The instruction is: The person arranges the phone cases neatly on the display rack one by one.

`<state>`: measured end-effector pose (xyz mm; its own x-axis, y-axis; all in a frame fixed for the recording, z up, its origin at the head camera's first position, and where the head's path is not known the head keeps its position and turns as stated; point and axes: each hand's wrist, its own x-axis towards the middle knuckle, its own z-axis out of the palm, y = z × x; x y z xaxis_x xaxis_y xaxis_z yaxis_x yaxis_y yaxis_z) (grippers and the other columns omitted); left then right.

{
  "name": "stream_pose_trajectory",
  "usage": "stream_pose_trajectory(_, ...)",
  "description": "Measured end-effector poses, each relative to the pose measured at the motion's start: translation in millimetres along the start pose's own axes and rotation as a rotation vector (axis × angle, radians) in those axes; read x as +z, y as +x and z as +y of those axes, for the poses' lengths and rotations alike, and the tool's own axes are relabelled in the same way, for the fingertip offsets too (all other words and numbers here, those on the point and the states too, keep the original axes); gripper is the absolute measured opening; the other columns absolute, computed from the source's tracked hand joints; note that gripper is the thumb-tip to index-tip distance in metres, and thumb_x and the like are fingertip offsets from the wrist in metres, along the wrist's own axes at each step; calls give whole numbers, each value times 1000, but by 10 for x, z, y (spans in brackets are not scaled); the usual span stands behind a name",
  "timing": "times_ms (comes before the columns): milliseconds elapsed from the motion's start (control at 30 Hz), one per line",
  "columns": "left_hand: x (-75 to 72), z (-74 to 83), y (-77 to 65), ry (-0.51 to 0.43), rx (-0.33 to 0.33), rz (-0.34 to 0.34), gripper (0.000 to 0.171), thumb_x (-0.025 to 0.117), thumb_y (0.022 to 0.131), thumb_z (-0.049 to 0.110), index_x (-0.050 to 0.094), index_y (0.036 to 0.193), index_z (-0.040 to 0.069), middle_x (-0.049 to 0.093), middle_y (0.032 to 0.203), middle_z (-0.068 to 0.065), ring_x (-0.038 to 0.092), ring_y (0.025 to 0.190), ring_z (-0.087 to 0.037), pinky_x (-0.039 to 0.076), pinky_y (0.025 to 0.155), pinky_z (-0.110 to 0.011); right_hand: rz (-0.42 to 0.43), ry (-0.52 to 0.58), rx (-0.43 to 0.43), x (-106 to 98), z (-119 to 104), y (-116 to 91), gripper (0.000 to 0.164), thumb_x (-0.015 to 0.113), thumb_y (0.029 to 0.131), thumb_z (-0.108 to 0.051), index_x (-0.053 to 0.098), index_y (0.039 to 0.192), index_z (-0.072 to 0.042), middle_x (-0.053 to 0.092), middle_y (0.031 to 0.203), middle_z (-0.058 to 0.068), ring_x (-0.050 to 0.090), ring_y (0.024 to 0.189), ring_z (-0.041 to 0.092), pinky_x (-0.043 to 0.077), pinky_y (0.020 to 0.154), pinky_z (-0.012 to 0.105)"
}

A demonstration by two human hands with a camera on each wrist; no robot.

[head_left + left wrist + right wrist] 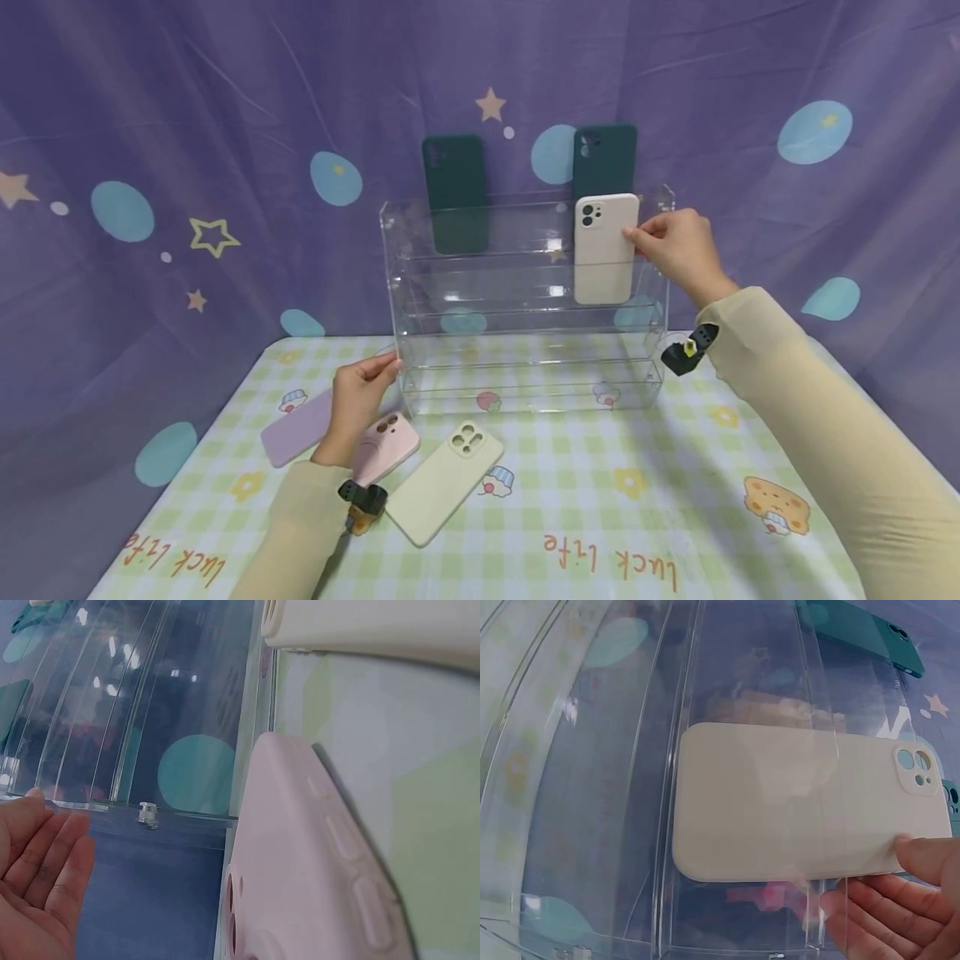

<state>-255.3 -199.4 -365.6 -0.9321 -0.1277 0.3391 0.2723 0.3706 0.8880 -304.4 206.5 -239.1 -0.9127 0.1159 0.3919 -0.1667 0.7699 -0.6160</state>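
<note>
Our right sleeve (840,450) is hogging the corner, and we're reading upside-down "Luck Life" (611,563) on the cloth (555,475). Our right hand (682,250) is pinching the white case (602,250) at the rack's (531,364) second tier, which is hiding some green case (606,162). Our left hand (358,402) is pinching the rack's edge, left wrist (335,450) blocking the pink case (392,447).

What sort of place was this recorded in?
Probably a small staged tabletop set, perhaps indoors, rather than a working shop: a purple patterned curtain forms the backdrop, a checked tablecloth covers the work surface, and a clear tiered rack holds dark green phone cases.
</note>
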Motion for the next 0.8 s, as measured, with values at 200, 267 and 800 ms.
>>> stream_pose_trajectory(200,-3,-2,-4,6,5,0,23,66,88,4,67,105,-10,66,101,-26,69,83,-25,52,67,-13,-10,-25,-6,-19,-5,-2,46,59,91,-40,72,95,4,70,88,19,58,80,28,43,61,36)
stream_pose_trajectory(267,2,-62,14,7,-4,-3,23,66,88,6,67,106,-9,66,101,-25,69,83,-22,51,67,-13,-11,-21,7,-18,3,-6,50,58,91,-44,72,97,4,70,90,19,57,81,28,43,62,36)
stream_pose_trajectory(800,11,-342,119,10,0,10,28,69,87,19,69,108,-1,69,102,-20,67,77,-6,52,67,-13,124,-10,-46,10,44,-32,45,61,90,-42,73,95,1,71,88,19,59,71,24,42,53,26)
